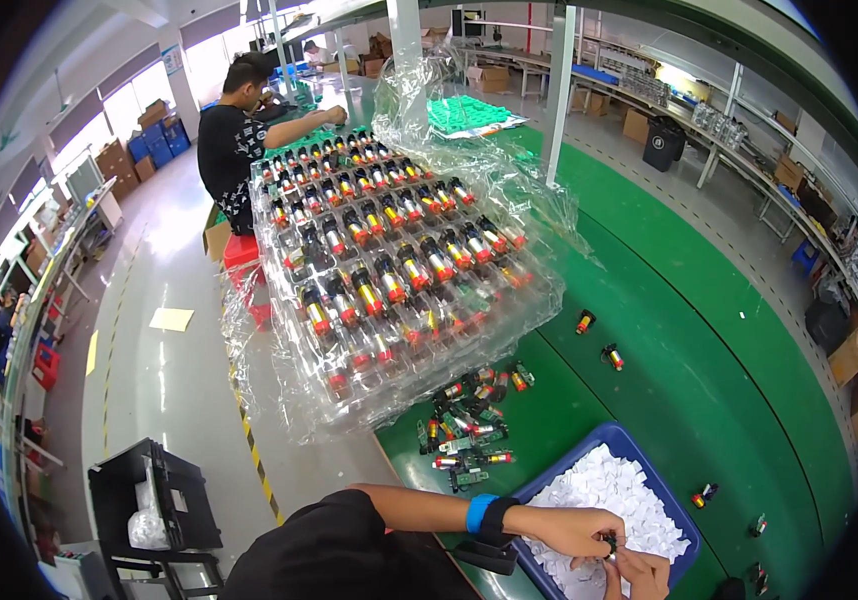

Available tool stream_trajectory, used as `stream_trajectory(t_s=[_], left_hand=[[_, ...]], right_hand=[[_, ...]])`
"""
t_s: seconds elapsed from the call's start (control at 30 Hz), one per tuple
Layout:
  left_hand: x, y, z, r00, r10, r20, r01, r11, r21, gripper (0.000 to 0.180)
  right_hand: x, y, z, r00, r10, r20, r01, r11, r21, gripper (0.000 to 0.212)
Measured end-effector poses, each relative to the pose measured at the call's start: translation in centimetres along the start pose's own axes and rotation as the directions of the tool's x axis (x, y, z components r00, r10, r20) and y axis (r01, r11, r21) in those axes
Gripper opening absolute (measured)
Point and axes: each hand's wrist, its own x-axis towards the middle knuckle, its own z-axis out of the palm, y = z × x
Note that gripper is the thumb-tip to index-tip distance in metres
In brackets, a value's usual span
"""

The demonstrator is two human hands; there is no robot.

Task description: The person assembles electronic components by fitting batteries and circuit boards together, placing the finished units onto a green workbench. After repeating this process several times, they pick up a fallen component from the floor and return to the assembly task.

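Note:
Both hands meet above a blue plastic bin (613, 432) filled with small white paper pieces (604, 490). My left hand (577, 529), with a blue band and a black band at the wrist, is closed, its fingertips pinching a small dark part (610, 543). From below, my right hand (641, 574) closes on the same part. Fingers cover most of it, so its kind cannot be made out. Left of the bin lies a loose pile of small electronic assemblies (469, 420) with green boards and red, yellow and black sections.
Stacked clear plastic trays (399, 270) of similar assemblies, loosely wrapped in film, stand beyond the pile. Several single assemblies (614, 356) lie on the green table (669, 400). A seated co-worker (229, 150) reaches over the far trays. A black crate (154, 500) stands at lower left.

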Motion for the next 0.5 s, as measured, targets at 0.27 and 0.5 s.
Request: stream_trajectory(t_s=[0.27, 0.5], left_hand=[[-0.6, 1.6, 0.2, 1.0, -0.006, -0.004, 0.006, 1.0, 0.016, 0.03], [-0.5, 0.8, 0.0, 0.987, 0.029, 0.159, -0.014, 0.995, -0.097, 0.029]], right_hand=[[0.9, -0.2, -0.6, 1.0, 0.007, 0.016, -0.008, 0.999, 0.048, 0.031], [0.6, 0.3, -0.6, 0.999, 0.015, 0.042, -0.016, 1.0, 0.023, 0.032]])
